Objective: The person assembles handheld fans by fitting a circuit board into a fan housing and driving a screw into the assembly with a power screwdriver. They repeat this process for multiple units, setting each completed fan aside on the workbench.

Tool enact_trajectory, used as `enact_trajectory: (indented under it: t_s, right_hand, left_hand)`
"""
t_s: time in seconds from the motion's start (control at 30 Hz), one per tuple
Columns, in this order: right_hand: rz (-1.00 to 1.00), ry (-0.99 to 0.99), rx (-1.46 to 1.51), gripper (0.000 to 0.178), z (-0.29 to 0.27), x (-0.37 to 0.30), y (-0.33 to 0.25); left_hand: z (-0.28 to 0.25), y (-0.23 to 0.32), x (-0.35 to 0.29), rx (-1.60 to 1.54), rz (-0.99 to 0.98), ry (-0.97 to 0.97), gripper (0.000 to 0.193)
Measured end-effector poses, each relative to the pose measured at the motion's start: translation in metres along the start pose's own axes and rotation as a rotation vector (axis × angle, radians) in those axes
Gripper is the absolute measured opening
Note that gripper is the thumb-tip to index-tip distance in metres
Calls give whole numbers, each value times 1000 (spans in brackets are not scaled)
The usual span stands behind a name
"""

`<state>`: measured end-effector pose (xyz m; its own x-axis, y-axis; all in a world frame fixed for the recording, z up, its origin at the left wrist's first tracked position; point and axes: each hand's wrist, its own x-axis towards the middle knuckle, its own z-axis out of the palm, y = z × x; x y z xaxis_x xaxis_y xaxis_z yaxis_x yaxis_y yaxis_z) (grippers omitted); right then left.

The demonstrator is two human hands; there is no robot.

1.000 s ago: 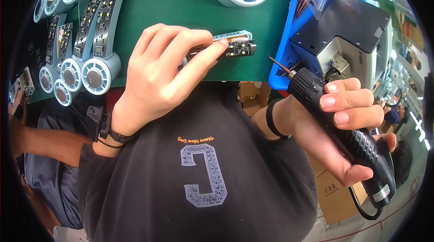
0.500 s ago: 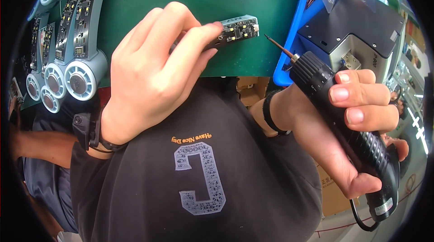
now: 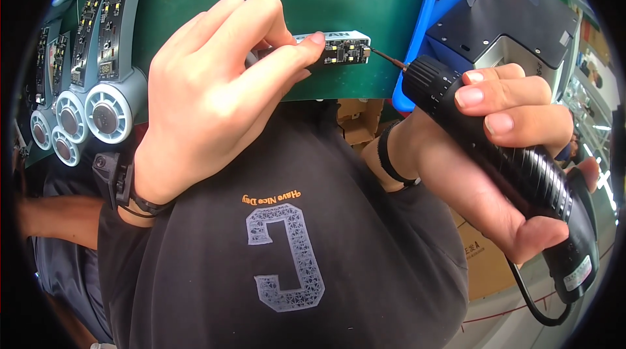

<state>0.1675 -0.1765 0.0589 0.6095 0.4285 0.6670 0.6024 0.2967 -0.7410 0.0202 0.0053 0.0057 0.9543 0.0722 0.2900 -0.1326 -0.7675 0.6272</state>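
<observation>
Over the table point(image 3: 385, 3), my left hand point(image 3: 208, 91) is pinching the board point(image 3: 347, 53); my right hand point(image 3: 456, 179), gripping the screwdriver point(image 3: 531, 176), is seemingly aiming, needing steadiness.

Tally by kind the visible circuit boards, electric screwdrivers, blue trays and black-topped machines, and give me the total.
Circuit boards: 5 (1 held in the left hand, 4 at the left side)
Electric screwdriver: 1 (in the right hand)
Blue tray: 1
Black-topped machine: 1
Total: 8
</observation>
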Motion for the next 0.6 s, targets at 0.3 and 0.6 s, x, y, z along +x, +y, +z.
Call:
enact_trajectory:
  t_s: [0.3,0.6]
  right_hand:
    - [-13,75,-84,77,8,-2,6]
    - [-41,100,-58,77,8,-5,12]
  left_hand:
    - [1,0,-1,2,8,18,42]
    - [2,1,-1,-1,1,21,43]
